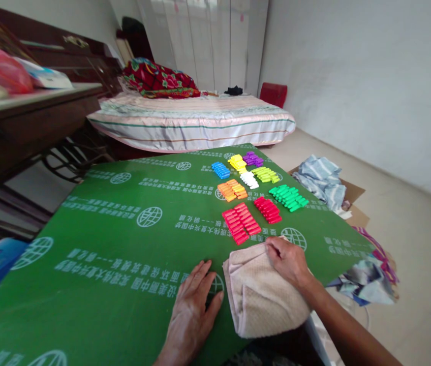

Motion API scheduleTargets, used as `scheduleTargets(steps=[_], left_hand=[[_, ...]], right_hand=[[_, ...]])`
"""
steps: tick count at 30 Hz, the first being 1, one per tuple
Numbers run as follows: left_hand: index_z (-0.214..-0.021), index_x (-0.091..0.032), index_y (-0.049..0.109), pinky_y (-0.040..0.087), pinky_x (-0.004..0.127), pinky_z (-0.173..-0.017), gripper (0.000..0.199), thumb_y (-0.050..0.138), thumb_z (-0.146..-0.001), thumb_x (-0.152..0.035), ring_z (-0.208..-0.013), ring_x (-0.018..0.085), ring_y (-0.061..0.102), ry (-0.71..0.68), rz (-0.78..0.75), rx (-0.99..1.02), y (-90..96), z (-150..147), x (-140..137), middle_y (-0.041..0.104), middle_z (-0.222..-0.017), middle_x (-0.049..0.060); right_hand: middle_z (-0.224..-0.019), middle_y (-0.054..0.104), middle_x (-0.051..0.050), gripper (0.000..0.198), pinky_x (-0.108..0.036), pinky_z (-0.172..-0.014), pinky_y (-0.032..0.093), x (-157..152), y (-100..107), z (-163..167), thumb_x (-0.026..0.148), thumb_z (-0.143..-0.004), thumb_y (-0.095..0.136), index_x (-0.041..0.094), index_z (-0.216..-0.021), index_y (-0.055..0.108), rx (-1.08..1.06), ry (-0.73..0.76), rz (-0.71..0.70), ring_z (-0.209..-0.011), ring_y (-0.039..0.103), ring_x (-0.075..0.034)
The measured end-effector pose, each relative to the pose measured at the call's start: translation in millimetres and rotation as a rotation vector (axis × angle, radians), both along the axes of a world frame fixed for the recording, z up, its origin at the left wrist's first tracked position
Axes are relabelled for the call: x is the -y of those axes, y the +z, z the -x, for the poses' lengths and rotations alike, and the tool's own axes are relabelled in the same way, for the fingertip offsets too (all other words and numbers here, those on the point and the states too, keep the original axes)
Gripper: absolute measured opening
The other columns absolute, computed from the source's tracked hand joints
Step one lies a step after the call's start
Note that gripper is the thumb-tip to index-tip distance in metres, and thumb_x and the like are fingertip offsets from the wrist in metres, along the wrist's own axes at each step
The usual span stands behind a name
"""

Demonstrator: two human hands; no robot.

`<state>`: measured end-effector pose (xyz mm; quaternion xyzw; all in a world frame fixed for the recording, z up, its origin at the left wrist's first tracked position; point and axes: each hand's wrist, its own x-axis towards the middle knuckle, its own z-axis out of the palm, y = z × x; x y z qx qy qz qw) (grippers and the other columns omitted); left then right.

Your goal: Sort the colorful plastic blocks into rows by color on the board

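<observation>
My left hand (192, 307) lies flat on the green board (124, 274), fingers stretched out and holding nothing. Just to its right is a folded beige cloth (269, 300), partly hanging over the near edge. The fingers of my right hand (286, 256) are closed on the cloth's upper corner. Beyond the cloth, small plastic pieces lie sorted by colour in rows. Nearest are the red pieces (241, 223) and a second, darker red group (268, 210). Behind them sit orange pieces (232, 190), green pieces (287, 197), white pieces (249, 179) and blue pieces (220, 170).
Yellow pieces (237, 163), purple pieces (252, 158) and lime pieces (266, 174) lie farthest back. A bed (192, 122) stands past the board. Left is a wooden table (40, 104); on the right floor are a striped cloth (322, 178) and a crumpled bundle (370, 282).
</observation>
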<state>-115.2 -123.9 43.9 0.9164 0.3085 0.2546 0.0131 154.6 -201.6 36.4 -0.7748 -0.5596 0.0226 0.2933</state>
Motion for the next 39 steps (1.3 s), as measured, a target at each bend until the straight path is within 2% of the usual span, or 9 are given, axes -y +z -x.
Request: scheduleTargets(steps=[8, 27, 39], left_hand=[[-0.106, -0.019, 0.063, 0.053, 0.040, -0.094, 0.030, 0.056, -0.083, -0.035, -0.119, 0.025, 0.056, 0.005, 0.029, 0.009, -2.9, 0.5, 0.0, 0.062, -0.127, 0.010], [-0.109, -0.017, 0.060, 0.054, 0.040, -0.091, 0.031, 0.055, -0.083, -0.034, -0.119, 0.025, 0.056, -0.008, -0.033, -0.006, -1.6, 0.1, 1.4, 0.061, -0.127, 0.011], [-0.109, -0.017, 0.060, 0.054, 0.040, -0.091, 0.030, 0.055, -0.083, -0.032, -0.121, 0.025, 0.055, -0.009, -0.030, -0.002, -2.1, -0.4, 2.6, 0.061, -0.128, 0.012]], right_hand=[[-0.082, 0.071, -0.001, 0.025, -0.022, -0.068, 0.042, -0.3, 1.8, 0.3, 0.027, -0.087, 0.044, 0.022, -0.089, 0.068, -0.018, -0.008, 0.026, -0.074, 0.064, -0.015], [-0.080, 0.071, -0.001, 0.024, -0.023, -0.067, 0.043, 1.1, -1.1, 0.2, 0.028, -0.088, 0.045, 0.022, -0.091, 0.068, 0.025, -0.008, -0.024, -0.073, 0.065, -0.015], [-0.088, 0.073, -0.001, 0.026, -0.023, -0.070, 0.046, 2.5, -2.3, 0.1, 0.029, -0.089, 0.044, 0.022, -0.094, 0.069, 0.030, 0.004, -0.036, -0.078, 0.067, -0.015]])
